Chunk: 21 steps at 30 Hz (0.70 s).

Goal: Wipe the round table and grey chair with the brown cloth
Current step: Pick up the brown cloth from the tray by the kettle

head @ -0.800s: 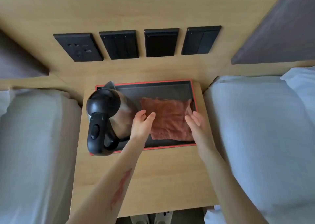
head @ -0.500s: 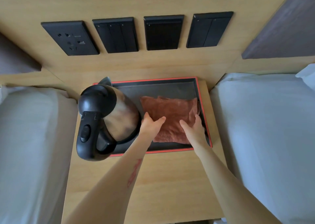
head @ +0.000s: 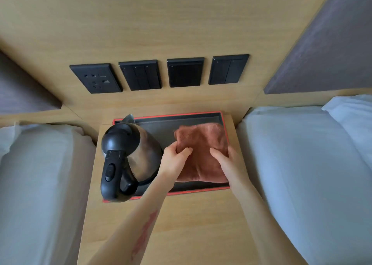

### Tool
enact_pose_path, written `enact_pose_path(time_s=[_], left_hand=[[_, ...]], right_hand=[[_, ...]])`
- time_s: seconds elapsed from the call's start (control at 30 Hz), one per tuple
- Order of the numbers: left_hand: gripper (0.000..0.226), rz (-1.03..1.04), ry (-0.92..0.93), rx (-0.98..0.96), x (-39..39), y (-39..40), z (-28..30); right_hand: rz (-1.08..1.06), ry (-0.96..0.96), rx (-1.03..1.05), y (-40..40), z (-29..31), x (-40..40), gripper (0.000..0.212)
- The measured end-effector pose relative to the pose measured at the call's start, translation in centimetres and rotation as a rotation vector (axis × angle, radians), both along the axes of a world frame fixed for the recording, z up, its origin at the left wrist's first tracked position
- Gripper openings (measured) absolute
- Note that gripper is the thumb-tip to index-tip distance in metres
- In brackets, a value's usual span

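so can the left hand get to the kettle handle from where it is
Probably yes. The left hand is pinching the brown cloth right beside the kettle, and nothing lies between it and the kettle handle, which faces the person. It would have to let go of the cloth first.

Wooden nightstand [head: 181, 224] between 2 beds [head: 314, 174]

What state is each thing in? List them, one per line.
cloth: folded, on the tray, gripped by both hands
left hand: pinching the cloth's left part
right hand: gripping its right part
kettle: upright on the tray, lid shut
tray: flat on the nightstand
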<state>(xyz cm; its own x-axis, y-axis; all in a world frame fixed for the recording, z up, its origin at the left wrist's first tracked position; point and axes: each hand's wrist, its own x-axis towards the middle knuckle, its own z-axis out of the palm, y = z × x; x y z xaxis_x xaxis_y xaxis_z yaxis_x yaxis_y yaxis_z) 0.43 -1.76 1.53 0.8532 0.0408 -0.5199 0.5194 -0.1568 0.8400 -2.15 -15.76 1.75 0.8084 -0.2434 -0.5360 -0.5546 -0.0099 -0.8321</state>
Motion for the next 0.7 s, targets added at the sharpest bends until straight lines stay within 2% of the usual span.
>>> enact_pose_path(time_s=[0.1, 0.23, 0.3, 0.4, 0.53, 0.63, 0.7], left_hand=[[0.012, -0.035, -0.126, -0.100, -0.9, -0.3, 6.9], [0.005, -0.111, -0.155, -0.202, -3.6, -0.9, 16.3], [0.005, -0.120, -0.162, -0.242, -5.9, -1.0, 19.7], [0.008, -0.118, -0.168, -0.292, -10.4, -0.5, 22.6], [0.007, -0.135, -0.163, -0.377, -16.3, 0.3, 24.0], [0.008, -0.149, -0.175, -0.422, -18.7, 0.4, 25.0], [0.008, -0.188, -0.184, -0.432, -19.7, 0.1, 25.6]], right_hand=[[-0.081, -0.127, 0.138, -0.9, 6.2, -1.9, 0.019], [-0.158, -0.231, 0.195, -1.5, 15.1, -5.7, 0.040], [-0.182, -0.240, 0.202, -1.3, 18.5, -8.5, 0.042], [-0.174, -0.237, 0.194, -0.9, 22.0, -13.1, 0.039], [-0.149, -0.223, 0.143, -0.6, 23.8, -18.2, 0.042], [-0.178, -0.240, 0.160, -0.5, 24.7, -20.8, 0.033], [-0.208, -0.258, 0.181, -0.6, 25.3, -22.3, 0.049]])
